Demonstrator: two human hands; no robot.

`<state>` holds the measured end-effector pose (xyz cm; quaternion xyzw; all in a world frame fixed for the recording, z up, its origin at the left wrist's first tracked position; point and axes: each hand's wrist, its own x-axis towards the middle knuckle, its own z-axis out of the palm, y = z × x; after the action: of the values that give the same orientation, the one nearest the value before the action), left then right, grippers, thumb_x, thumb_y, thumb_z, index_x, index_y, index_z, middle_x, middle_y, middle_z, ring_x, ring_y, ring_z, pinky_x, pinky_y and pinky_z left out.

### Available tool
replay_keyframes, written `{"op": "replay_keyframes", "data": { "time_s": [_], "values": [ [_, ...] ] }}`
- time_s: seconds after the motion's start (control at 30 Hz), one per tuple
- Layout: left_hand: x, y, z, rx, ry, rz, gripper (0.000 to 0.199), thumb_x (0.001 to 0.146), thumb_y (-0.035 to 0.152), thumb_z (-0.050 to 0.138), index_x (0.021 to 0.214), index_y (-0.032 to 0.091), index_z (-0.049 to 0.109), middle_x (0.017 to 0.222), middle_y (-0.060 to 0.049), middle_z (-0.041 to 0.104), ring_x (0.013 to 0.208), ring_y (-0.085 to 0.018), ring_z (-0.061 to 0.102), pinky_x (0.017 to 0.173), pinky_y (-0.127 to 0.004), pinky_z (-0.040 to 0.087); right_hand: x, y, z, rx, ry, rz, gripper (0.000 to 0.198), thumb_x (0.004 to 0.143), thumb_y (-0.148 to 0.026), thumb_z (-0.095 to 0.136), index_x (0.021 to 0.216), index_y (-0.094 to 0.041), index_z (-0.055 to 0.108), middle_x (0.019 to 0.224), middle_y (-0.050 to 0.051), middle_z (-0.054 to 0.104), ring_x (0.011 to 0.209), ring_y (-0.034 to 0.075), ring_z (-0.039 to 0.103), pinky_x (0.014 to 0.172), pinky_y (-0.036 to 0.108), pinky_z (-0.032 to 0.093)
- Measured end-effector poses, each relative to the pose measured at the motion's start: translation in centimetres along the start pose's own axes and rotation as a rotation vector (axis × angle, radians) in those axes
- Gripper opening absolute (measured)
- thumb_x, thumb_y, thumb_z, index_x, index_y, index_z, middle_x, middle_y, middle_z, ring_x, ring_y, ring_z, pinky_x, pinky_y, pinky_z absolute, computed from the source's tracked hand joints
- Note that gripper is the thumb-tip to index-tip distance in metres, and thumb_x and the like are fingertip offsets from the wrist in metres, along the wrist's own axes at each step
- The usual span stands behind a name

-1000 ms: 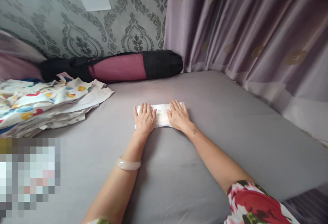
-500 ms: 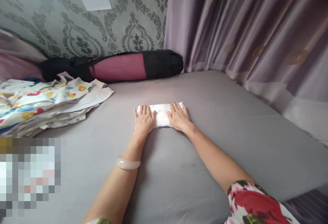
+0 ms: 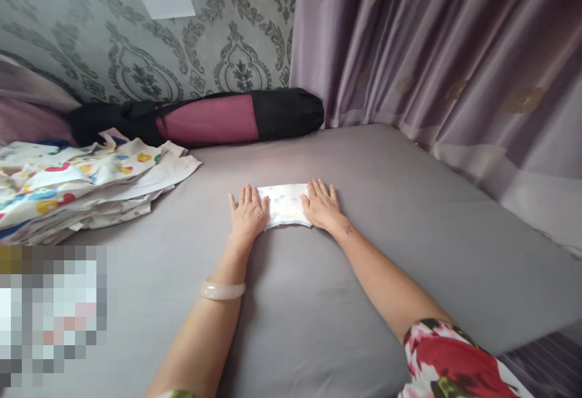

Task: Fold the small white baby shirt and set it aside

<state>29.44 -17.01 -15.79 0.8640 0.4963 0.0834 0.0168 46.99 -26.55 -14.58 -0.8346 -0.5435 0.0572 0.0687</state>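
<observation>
My left hand [image 3: 248, 215] lies flat, palm down, fingers extended and close together, on the left end of the folded white cloth [image 3: 285, 204]; it presses on the cloth and grips nothing; a pale bangle [image 3: 222, 290] sits on that forearm. My right hand [image 3: 322, 205] lies flat in the same manner on the right end of the cloth, fingers extended toward the wall; it also grips nothing; a small dark mark shows at the wrist. The cloth is a narrow folded rectangle with a faint print; it rests on the grey bedsheet [image 3: 409, 228], near the middle of the bed, its centre section visible between my two hands, both ends covered by them.

To the left, well apart from the cloth, a pile of printed fabric [image 3: 82, 182] with coloured shapes lies on the sheet; behind it, against the patterned wallpaper [image 3: 218, 34], lies a long roll in a black and maroon bag [image 3: 213, 119]; purple curtains [image 3: 431, 64] hang along the right side of the bed; my floral sleeve [image 3: 450, 361] shows at the lower right.
</observation>
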Motion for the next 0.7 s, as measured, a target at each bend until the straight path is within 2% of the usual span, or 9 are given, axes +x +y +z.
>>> {"op": "replay_keyframes", "data": {
  "time_s": [0.23, 0.37, 0.6, 0.7],
  "values": [
    [0.0, 0.0, 0.0, 0.008, -0.022, -0.004, 0.063, 0.099, 0.041, 0.017, 0.146, 0.007, 0.039, 0.155, -0.019, 0.034, 0.145, -0.03, 0.029, 0.118, -0.059, 0.016, 0.0, 0.0, 0.1, 0.011, -0.005, 0.004, 0.062, 0.1, -0.037, 0.021, 0.151, -0.002, 0.029, 0.16, 0.014, 0.023, 0.149, 0.025, 0.014, 0.12, 0.05, 0.007],
    [0.1, -0.4, -0.1, -0.027, 0.012, -0.003, 0.062, 0.099, 0.041, 0.019, 0.146, 0.006, 0.041, 0.154, -0.019, 0.036, 0.145, -0.031, 0.03, 0.117, -0.062, 0.015, 0.1, 0.1, -0.2, 0.016, 0.01, 0.023, 0.062, 0.1, -0.036, 0.02, 0.152, -0.002, 0.028, 0.16, 0.014, 0.023, 0.149, 0.026, 0.015, 0.12, 0.05, 0.008],
    [0.5, -1.9, -0.6, -0.035, 0.081, -0.109, 0.063, 0.099, 0.04, 0.017, 0.148, 0.006, 0.037, 0.155, -0.018, 0.034, 0.147, -0.032, 0.025, 0.117, -0.062, 0.013, 0.4, 0.9, -0.5, 0.02, 0.063, 0.108, 0.063, 0.1, -0.036, 0.019, 0.153, -0.001, 0.023, 0.161, 0.016, 0.02, 0.149, 0.027, 0.014, 0.12, 0.051, 0.009],
    [0.6, -2.0, -0.5, -0.035, 0.019, -0.059, 0.063, 0.099, 0.042, 0.017, 0.15, 0.009, 0.034, 0.155, -0.016, 0.034, 0.147, -0.03, 0.025, 0.118, -0.06, 0.013, 0.5, 1.1, -0.2, 0.029, 0.014, 0.121, 0.064, 0.1, -0.037, 0.019, 0.153, -0.002, 0.024, 0.16, 0.016, 0.021, 0.148, 0.028, 0.017, 0.119, 0.051, 0.011]
  ]
}}
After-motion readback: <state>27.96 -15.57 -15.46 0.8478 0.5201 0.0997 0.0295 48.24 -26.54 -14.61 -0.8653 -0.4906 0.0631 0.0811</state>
